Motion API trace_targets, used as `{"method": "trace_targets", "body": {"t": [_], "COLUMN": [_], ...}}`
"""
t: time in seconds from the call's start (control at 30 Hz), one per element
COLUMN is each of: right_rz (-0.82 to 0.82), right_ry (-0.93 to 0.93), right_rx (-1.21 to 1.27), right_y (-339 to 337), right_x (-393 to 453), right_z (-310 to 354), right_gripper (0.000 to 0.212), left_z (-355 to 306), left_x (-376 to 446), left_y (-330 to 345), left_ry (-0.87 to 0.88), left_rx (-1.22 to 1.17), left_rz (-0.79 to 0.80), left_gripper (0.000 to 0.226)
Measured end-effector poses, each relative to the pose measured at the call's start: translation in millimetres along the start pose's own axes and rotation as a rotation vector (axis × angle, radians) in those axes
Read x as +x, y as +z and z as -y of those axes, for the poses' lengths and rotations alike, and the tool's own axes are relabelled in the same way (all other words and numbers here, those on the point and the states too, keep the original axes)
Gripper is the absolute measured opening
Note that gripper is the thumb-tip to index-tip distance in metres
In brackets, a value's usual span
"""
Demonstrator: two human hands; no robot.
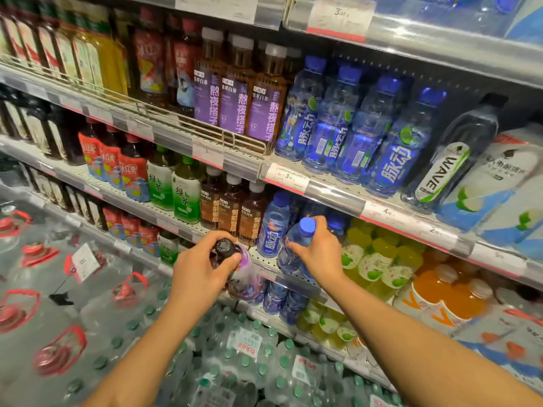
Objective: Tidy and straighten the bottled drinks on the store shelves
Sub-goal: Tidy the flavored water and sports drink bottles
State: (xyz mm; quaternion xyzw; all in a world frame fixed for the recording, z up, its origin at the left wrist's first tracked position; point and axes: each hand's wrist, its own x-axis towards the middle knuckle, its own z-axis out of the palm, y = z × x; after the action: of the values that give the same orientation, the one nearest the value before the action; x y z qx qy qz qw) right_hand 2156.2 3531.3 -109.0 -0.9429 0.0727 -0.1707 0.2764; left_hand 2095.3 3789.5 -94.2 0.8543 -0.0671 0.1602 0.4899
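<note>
The shelving [317,190] runs diagonally across the view in several tiers, each edged with a price-label rail. Below it, in the lower left, shrink-wrapped packs of water bottles [252,356] with green caps are stacked, with large red-handled water jugs [58,351] further left. On the upper visible tier stand purple-labelled tea bottles [235,92], then a row of blue drink bottles [346,124], then a leaning dark bottle marked WAVE [449,160]. On the tier below stand red-labelled bottles [117,163], green tea bottles [176,186], brown-labelled bottles [232,212], one upright blue bottle [271,227], and yellow-green bottles [379,259] to the right. The left hand [199,271] grips a black-capped bottle with a purple label [245,274] around its neck, thumb against the cap; this bottle is tilted and sits in front of the shelf edge, just left of the blue bottles. The right hand [318,251] grips a blue-capped bottle [296,245] around its shoulder, fingers curled over the top; the bottle is at the front of the same tier, just beside the upright blue bottle. The two hands are near each other, apart.
</note>
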Motion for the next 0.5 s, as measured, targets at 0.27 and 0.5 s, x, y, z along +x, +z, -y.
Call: {"method": "trace_targets", "body": {"t": [0.27, 0.5], "right_rz": [0.061, 0.106], "right_ry": [0.008, -0.016], "right_rx": [-0.11, -0.456], "right_y": [16.0, 2.6], "right_x": [28.0, 46.9], "right_z": [6.5, 19.4], "right_gripper": [0.079, 0.068], "left_z": [14.1, 20.2], "left_x": [-20.1, -32.3], "left_y": [-1.0, 4.0], "left_ry": [0.012, -0.015], "left_rx": [0.024, 0.03], "left_rz": [0.042, 0.088], "left_gripper": [0.026, 0.025]}}
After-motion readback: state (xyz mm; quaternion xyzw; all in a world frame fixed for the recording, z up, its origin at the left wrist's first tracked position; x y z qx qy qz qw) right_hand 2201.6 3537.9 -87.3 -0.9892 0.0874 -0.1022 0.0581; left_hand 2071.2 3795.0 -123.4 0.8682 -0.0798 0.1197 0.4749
